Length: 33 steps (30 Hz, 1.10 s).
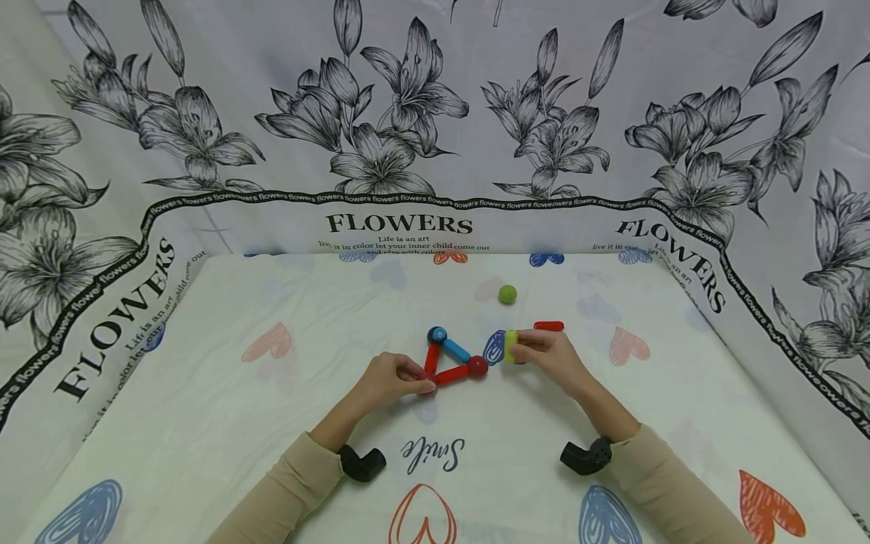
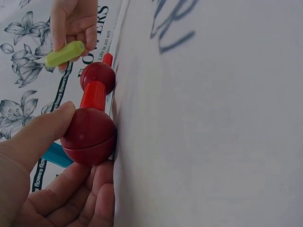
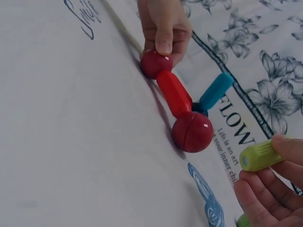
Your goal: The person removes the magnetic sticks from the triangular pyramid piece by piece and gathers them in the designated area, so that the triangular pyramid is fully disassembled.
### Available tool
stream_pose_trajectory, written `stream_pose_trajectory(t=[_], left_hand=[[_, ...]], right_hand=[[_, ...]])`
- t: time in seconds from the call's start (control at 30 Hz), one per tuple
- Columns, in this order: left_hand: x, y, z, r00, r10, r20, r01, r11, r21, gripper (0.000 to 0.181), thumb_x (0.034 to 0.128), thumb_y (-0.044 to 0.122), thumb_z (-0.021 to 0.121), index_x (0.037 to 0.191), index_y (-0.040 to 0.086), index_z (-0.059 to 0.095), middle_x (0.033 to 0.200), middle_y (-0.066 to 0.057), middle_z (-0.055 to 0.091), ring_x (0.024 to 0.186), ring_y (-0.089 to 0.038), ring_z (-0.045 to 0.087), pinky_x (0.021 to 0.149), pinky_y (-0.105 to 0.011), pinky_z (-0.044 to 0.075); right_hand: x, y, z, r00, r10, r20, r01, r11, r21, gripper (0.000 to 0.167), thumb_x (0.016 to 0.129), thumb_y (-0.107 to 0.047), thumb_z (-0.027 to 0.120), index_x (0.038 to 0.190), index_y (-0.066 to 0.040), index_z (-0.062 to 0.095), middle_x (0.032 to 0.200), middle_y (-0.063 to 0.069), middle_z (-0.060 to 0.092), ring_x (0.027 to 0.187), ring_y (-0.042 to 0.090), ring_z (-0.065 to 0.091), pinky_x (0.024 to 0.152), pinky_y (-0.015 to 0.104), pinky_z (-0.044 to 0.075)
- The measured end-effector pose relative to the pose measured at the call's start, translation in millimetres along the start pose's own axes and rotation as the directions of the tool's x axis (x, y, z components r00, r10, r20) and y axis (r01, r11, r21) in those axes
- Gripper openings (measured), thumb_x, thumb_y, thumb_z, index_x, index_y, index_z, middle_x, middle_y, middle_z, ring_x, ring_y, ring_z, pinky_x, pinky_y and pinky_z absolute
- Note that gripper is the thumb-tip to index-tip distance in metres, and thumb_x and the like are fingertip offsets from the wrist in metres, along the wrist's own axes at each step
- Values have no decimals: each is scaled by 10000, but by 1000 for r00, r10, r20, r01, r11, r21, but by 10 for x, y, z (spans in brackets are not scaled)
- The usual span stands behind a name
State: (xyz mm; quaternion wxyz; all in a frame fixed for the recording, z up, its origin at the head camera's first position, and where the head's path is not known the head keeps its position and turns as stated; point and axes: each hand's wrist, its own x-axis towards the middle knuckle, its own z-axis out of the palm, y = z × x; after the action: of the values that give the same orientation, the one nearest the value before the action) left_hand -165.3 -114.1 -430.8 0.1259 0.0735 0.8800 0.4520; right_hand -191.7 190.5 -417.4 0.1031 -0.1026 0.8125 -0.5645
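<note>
My left hand (image 1: pixel 390 380) pinches a red ball (image 2: pixel 89 135) at the near left corner of a triangle. Red sticks (image 1: pixel 452 375) form two sides, and a blue stick (image 1: pixel 456 350) runs between the dark blue ball (image 1: pixel 433 337) at the far corner and another red ball (image 1: pixel 478 366) at the right. From the dark blue ball a blue stick (image 3: pixel 217 91) sticks up in the right wrist view. Just right of the triangle, my right hand (image 1: pixel 553 359) holds a yellow-green stick (image 1: pixel 510 346) between thumb and fingers, apart from the red ball.
Beyond my right hand a loose red stick (image 1: pixel 549 326) lies on the heart-printed cloth (image 1: pixel 326 302). Farther back sits a green ball (image 1: pixel 507 294). Flower-printed fabric (image 1: pixel 476 174) hangs behind and at both sides.
</note>
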Motion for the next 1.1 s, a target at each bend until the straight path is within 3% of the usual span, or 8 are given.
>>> stream_pose_trajectory(t=[0.13,0.3,0.37,0.5,0.6,0.93,1.1], left_hand=[[-4,10,4,1000,-10,-4,10,1000,0,289,774,259,805,931,32,723,842,-74,745,698,-65,629,641,-197,487],[-6,20,7,1000,-19,-10,19,1000,3,292,769,261,809,930,34,722,834,-63,741,695,-66,622,637,-201,484],[-7,22,7,1000,-20,-13,20,1000,3,292,768,258,810,929,32,721,830,-63,740,695,-68,621,635,-204,483],[-6,17,4,1000,-14,-14,14,1000,4,293,769,256,809,931,29,720,831,-67,741,696,-68,623,636,-205,483],[1,8,3,1000,-6,-11,6,1000,7,297,772,259,807,934,26,720,834,-73,743,697,-68,628,638,-204,486],[5,4,2,1000,-5,1,5,1000,9,303,778,265,802,944,25,720,835,-75,740,685,-67,612,636,-200,485],[5,-1,0,1000,3,2,-3,1000,6,300,779,262,801,941,22,721,831,-81,742,682,-63,615,635,-199,485]], right_hand=[[7,32,-65,1000,6,-20,-8,998,-70,443,898,-186,673,1255,64,594,1180,276,662,919,16,676,823,138,535],[19,78,-139,999,-11,-32,6,988,-155,413,900,-186,671,1236,48,617,1207,245,659,1065,165,646,812,93,490],[26,98,-169,999,-35,-25,30,985,-171,394,898,-158,669,1223,60,621,1198,256,658,1041,144,638,798,93,490],[42,138,-226,995,-97,-10,92,969,-228,361,895,-130,667,1192,73,636,1162,257,674,940,-44,580,802,110,494],[52,168,-263,992,-123,-3,118,956,-269,341,890,-119,671,1172,71,648,1122,248,690,890,-111,554,802,121,498],[68,260,-374,978,-211,0,199,924,-326,270,836,-32,709,1077,86,685,1017,269,688,829,-132,555,744,92,523],[75,286,-453,976,-215,-22,196,923,-332,256,825,-45,728,1057,58,699,1111,273,676,845,-134,556,750,103,531]])
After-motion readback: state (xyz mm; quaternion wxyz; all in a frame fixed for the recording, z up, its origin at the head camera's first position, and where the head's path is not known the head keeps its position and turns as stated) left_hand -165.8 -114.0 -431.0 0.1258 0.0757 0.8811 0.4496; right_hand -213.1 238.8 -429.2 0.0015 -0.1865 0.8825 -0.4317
